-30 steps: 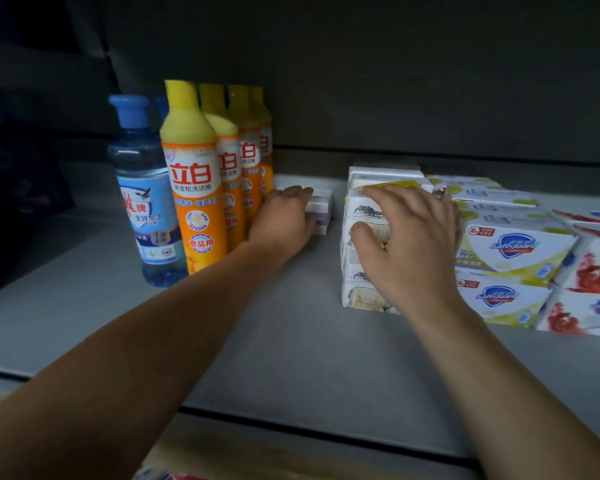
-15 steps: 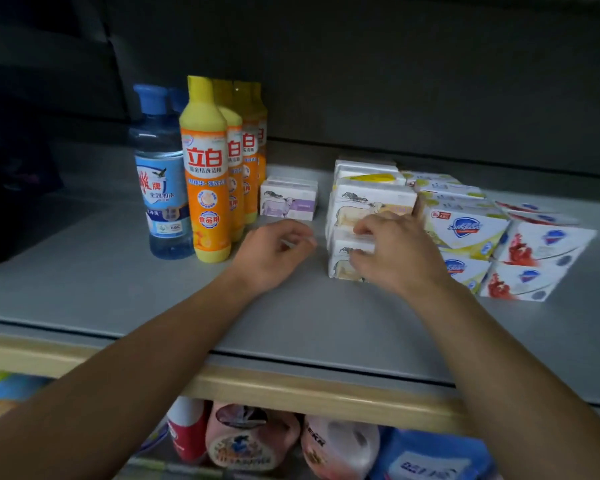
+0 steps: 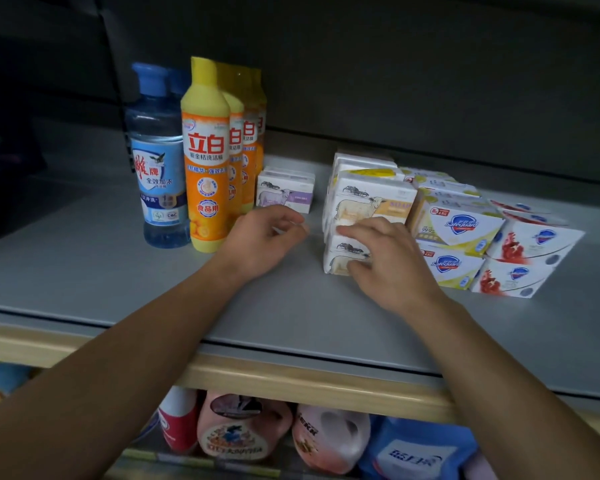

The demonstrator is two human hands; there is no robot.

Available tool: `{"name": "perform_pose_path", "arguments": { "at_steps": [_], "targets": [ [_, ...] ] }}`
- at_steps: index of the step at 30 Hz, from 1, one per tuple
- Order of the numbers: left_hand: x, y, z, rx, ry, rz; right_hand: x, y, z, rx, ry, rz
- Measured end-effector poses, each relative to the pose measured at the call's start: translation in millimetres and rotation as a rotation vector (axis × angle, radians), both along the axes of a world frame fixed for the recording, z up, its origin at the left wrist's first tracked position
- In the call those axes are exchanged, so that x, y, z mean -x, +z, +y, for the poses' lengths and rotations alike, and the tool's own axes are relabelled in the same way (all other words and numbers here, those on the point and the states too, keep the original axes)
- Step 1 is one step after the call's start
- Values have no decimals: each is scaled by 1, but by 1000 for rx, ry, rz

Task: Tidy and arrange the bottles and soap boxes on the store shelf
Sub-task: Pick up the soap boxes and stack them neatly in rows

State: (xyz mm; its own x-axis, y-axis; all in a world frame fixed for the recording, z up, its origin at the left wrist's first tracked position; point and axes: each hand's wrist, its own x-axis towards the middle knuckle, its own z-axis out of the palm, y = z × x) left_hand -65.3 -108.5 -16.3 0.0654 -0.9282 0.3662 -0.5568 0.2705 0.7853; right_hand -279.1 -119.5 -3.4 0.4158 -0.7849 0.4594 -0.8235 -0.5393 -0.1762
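Observation:
A blue bottle point(image 3: 156, 174) and a row of orange-yellow detergent bottles point(image 3: 207, 168) stand upright at the left of the grey shelf point(image 3: 136, 292). A small purple sheep soap box point(image 3: 284, 192) sits beside them. My left hand point(image 3: 267, 237) hovers just in front of it, loosely curled and holding nothing. A stack of yellow sheep soap boxes point(image 3: 371, 202) stands in the middle. My right hand point(image 3: 388, 261) pinches the front of the lower box point(image 3: 340, 252) in that stack.
Yellow Safeguard boxes point(image 3: 458, 226) and red Safeguard boxes point(image 3: 534, 244) are stacked two high right of the sheep boxes. A wooden lip point(image 3: 291, 379) edges the shelf front. Below it sit pink, red and blue refill bottles point(image 3: 243, 431). A dark back wall closes the shelf.
My left hand let go of the purple box and drew back toward me. My right hand slid from the stack's top down to the lower box. The view pulled back.

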Motion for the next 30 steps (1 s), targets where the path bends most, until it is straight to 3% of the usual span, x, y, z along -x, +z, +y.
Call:
{"name": "perform_pose_path", "arguments": {
  "at_steps": [6, 10, 14, 20, 25, 30],
  "targets": [
    [1, 0, 2, -7, -128, 15, -3, 6, 7, -16, 122, -10],
    [2, 2, 4, -57, -201, -46, 8, 8, 3, -122, -65, 52],
    [3, 2, 4, -67, -261, -65, 7, 3, 4, -203, 11, -167],
    [-6, 6, 6, -36, -243, 318, -7, -6, 3, -233, 169, -572],
    [-11, 7, 2, -277, -197, 690, -5, -21, 8, -420, 314, -641],
    [-14, 8, 5, -412, -205, 639, -2, -19, 7, -400, 177, -794]
  ]
}}
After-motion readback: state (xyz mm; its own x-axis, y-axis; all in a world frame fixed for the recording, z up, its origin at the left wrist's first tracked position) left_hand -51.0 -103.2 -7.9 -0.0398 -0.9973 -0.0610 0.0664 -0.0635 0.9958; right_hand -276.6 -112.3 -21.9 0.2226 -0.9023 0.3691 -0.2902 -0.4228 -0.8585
